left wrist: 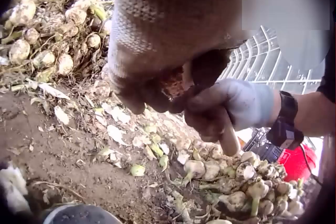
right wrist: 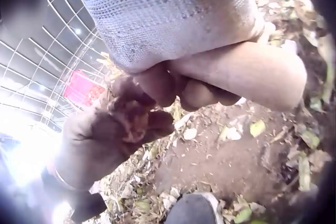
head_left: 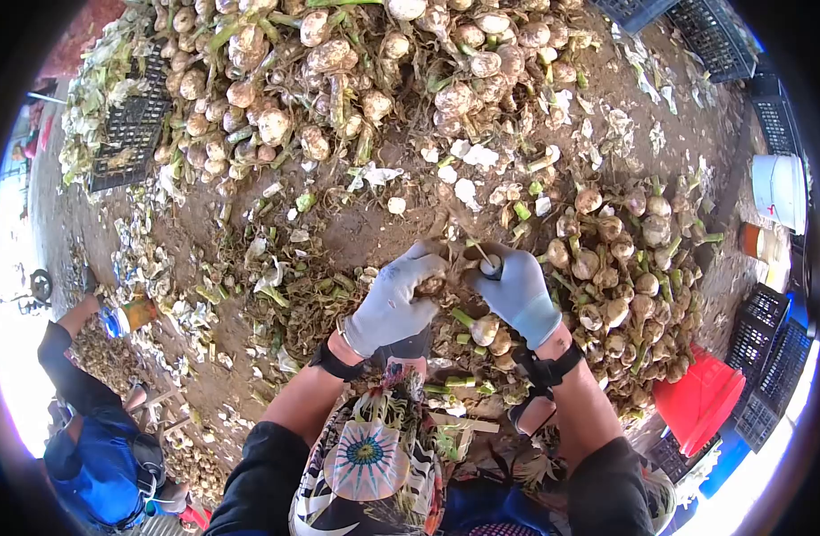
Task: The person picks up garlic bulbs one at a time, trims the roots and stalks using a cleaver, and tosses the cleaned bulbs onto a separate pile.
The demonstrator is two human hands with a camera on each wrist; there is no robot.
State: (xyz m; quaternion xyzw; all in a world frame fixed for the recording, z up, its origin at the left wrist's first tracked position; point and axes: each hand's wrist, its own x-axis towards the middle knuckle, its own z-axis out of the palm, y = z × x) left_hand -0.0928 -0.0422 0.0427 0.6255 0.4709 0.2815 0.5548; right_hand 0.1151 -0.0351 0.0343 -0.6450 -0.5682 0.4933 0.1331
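Note:
Both hands wear pale, soiled gloves and meet close together over the dirt floor. My left hand [head_left: 397, 299] grips a dirty garlic bulb [head_left: 431, 288], its root side brown and rough in the right wrist view; the fingers cover most of it. Curled round a thick, pale wooden handle [right wrist: 252, 71] is my right hand [head_left: 517, 290], whose fingertips come right up to the bulb. The working end of this wooden-handled tool is hidden between the hands. Just below the right hand lie loose garlic bulbs [head_left: 484, 330] with cut green stems.
A big heap of untrimmed garlic [head_left: 329, 80] rises ahead. Another garlic pile [head_left: 620, 268] sits to the right, near a red bucket [head_left: 700, 397], a white bucket [head_left: 779, 192] and black crates [head_left: 756, 330]. Stem and skin scraps [head_left: 294, 295] litter the ground. Another person [head_left: 97, 447] is at lower left.

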